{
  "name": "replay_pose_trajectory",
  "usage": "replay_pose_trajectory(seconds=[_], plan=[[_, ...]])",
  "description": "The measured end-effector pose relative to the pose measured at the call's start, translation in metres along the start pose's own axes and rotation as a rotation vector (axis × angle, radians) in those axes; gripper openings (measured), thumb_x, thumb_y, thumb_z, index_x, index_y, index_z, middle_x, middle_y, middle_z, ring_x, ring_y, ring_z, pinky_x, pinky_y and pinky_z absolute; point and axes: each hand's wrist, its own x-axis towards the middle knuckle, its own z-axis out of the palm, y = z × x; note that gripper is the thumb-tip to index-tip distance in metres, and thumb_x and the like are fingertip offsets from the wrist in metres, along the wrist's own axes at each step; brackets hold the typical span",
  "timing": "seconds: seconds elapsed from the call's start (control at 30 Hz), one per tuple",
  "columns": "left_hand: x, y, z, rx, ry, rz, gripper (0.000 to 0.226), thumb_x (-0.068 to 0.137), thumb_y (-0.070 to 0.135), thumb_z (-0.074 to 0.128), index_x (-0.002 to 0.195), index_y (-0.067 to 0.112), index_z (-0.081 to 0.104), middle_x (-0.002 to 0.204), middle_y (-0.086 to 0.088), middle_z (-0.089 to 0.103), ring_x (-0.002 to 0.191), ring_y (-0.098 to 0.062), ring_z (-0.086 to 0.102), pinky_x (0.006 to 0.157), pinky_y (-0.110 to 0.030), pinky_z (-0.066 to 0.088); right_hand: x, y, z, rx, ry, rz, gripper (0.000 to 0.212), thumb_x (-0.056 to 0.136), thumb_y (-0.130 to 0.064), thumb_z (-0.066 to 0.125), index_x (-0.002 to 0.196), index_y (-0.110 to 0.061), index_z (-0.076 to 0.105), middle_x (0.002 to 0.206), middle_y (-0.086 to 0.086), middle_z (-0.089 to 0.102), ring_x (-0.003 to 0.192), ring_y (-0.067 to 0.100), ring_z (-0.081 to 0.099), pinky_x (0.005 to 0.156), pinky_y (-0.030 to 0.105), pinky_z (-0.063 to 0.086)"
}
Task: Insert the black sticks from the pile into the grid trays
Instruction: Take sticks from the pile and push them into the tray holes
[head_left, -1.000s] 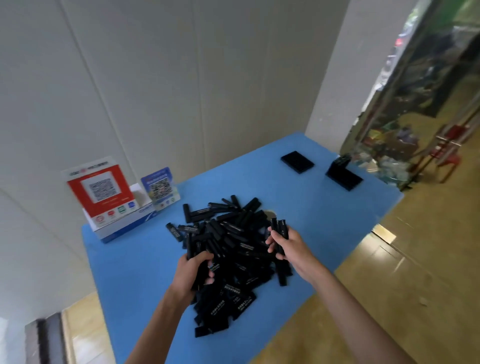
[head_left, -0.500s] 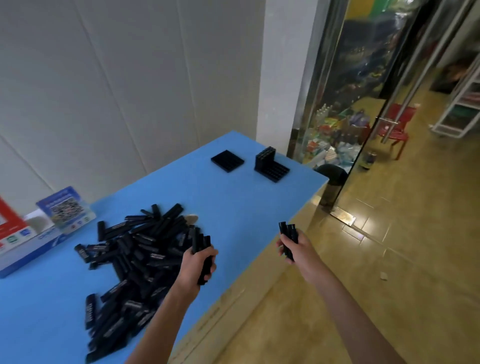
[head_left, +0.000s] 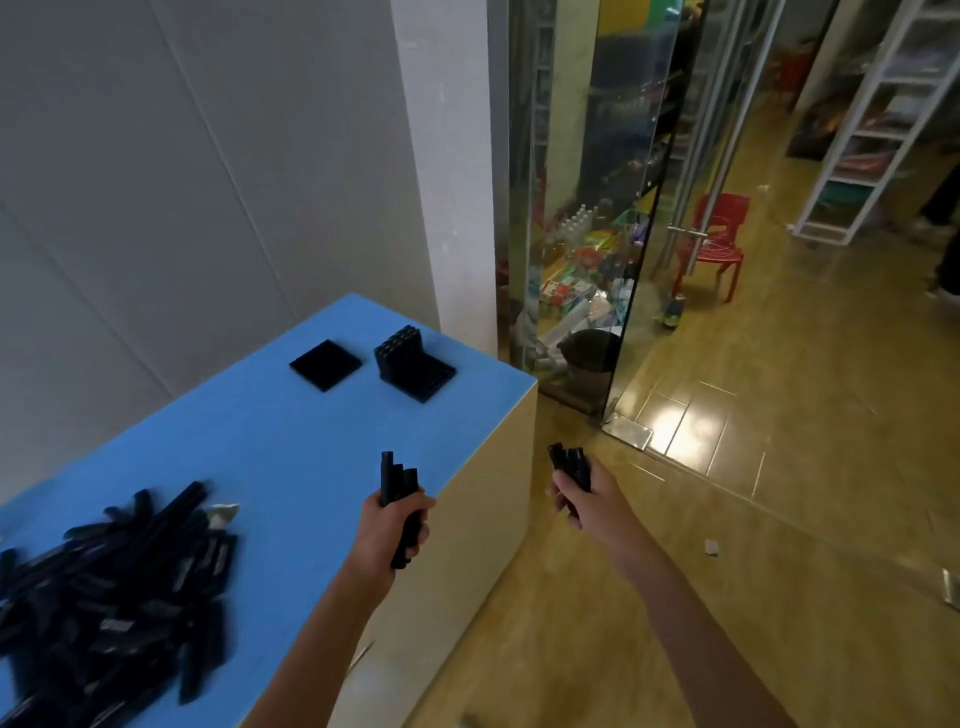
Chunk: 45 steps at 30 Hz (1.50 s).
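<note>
A heap of black sticks (head_left: 119, 597) lies at the lower left of the blue table (head_left: 270, 447). My left hand (head_left: 387, 535) grips a bundle of black sticks (head_left: 397, 480) upright over the table's right part. My right hand (head_left: 589, 501) grips another bundle of black sticks (head_left: 571, 462) beyond the table's right edge, above the floor. Two black grid trays stand at the far end: a flat tray (head_left: 325, 365) with no sticks showing, and a tray (head_left: 418, 370) with a row of sticks standing along its back.
The table ends in a sharp right corner (head_left: 535, 384). Past it are a white pillar (head_left: 447, 171), a glass door (head_left: 628, 218), a dark bin (head_left: 592, 353), a red chair (head_left: 714, 239) and a white shelf unit (head_left: 878, 119) on the yellow tiled floor.
The view has swung right, so the pile has slid to the lower left. Both hands have lifted off the pile with their bundles and moved right; the trays look nearer.
</note>
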Motion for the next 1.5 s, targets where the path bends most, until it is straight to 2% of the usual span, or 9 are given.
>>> replay_pose_trajectory(seconds=[0.17, 0.4, 0.73, 0.83, 1.0, 1.13, 1.27, 1.4, 1.5], plan=[[0.051, 0.012, 0.031, -0.025, 0.027, 0.010, 0.016, 0.086, 0.000, 0.068, 0.092, 0.005, 0.054, 0.060, -0.004, 0.051, 0.047, -0.018, 0.044, 0.041, -0.026, 0.034, 0.059, -0.006, -0.021, -0.025, -0.027, 0.032, 0.012, 0.103, -0.019, 0.054, 0.110, -0.028, 0.057, 0.092, 0.007, 0.068, 0.075, 0.013, 0.063, 0.054, 0.019, 0.043], [0.146, 0.022, 0.057, -0.129, 0.107, -0.008, 0.015, 0.088, 0.003, 0.068, 0.092, 0.006, 0.055, 0.061, -0.004, 0.051, 0.047, -0.017, 0.045, 0.042, -0.028, 0.034, 0.179, -0.033, -0.025, -0.137, -0.114, 0.072, 0.013, 0.104, -0.020, 0.053, 0.116, -0.021, 0.056, 0.092, 0.007, 0.068, 0.075, 0.014, 0.063, 0.051, 0.019, 0.043], [0.241, 0.060, 0.065, -0.224, 0.245, -0.030, 0.021, 0.083, 0.008, 0.073, 0.087, 0.007, 0.053, 0.062, -0.007, 0.052, 0.049, -0.019, 0.044, 0.044, -0.029, 0.031, 0.329, -0.083, 0.023, -0.266, -0.344, 0.093, 0.017, 0.104, -0.016, 0.052, 0.120, -0.014, 0.054, 0.087, 0.007, 0.068, 0.066, 0.011, 0.061, 0.047, 0.020, 0.038], [0.250, 0.066, 0.061, -0.235, 0.294, -0.059, 0.022, 0.084, 0.010, 0.074, 0.085, 0.007, 0.052, 0.059, -0.011, 0.051, 0.047, -0.019, 0.039, 0.044, -0.028, 0.029, 0.353, -0.088, 0.043, -0.288, -0.441, 0.098, 0.017, 0.104, -0.015, 0.051, 0.122, -0.013, 0.052, 0.087, 0.007, 0.068, 0.065, 0.010, 0.062, 0.047, 0.021, 0.038], [0.265, 0.076, 0.066, -0.363, 0.392, -0.034, 0.025, 0.083, 0.013, 0.080, 0.094, 0.005, 0.059, 0.061, -0.005, 0.052, 0.049, -0.017, 0.047, 0.042, -0.027, 0.032, 0.384, -0.097, 0.075, -0.345, -0.636, 0.119, 0.016, 0.105, -0.014, 0.049, 0.121, -0.012, 0.048, 0.090, 0.008, 0.069, 0.066, 0.009, 0.062, 0.049, 0.023, 0.037], [0.271, 0.081, 0.081, -0.395, 0.484, -0.030, 0.033, 0.082, 0.024, 0.083, 0.103, 0.004, 0.068, 0.061, -0.004, 0.055, 0.049, -0.018, 0.047, 0.043, -0.028, 0.033, 0.397, -0.098, 0.094, -0.399, -0.814, 0.119, 0.016, 0.106, -0.018, 0.049, 0.121, -0.014, 0.048, 0.093, 0.007, 0.070, 0.072, 0.012, 0.064, 0.053, 0.026, 0.041], [0.275, 0.090, 0.094, -0.421, 0.540, -0.013, 0.024, 0.086, 0.027, 0.079, 0.087, 0.005, 0.069, 0.062, -0.007, 0.059, 0.050, -0.016, 0.047, 0.043, -0.027, 0.033, 0.397, -0.104, 0.111, -0.480, -0.993, 0.075, 0.018, 0.106, -0.024, 0.048, 0.122, -0.017, 0.052, 0.093, 0.005, 0.070, 0.075, 0.008, 0.067, 0.060, 0.025, 0.044], [0.282, 0.091, 0.099, -0.480, 0.640, -0.018, 0.029, 0.083, 0.028, 0.081, 0.087, 0.002, 0.068, 0.066, -0.011, 0.058, 0.050, -0.016, 0.047, 0.042, -0.026, 0.033, 0.400, -0.106, 0.125, -0.540, -1.092, 0.019, 0.017, 0.105, -0.022, 0.045, 0.116, -0.020, 0.058, 0.104, 0.010, 0.070, 0.084, 0.012, 0.068, 0.066, 0.027, 0.046], [0.282, 0.087, 0.099, -0.517, 0.703, -0.027, 0.029, 0.082, 0.027, 0.082, 0.088, 0.003, 0.067, 0.065, -0.010, 0.058, 0.050, -0.016, 0.047, 0.042, -0.026, 0.032, 0.401, -0.105, 0.128, -0.568, -1.131, -0.002, 0.017, 0.106, -0.023, 0.046, 0.122, -0.020, 0.049, 0.097, 0.004, 0.066, 0.069, -0.002, 0.063, 0.063, 0.019, 0.045]])
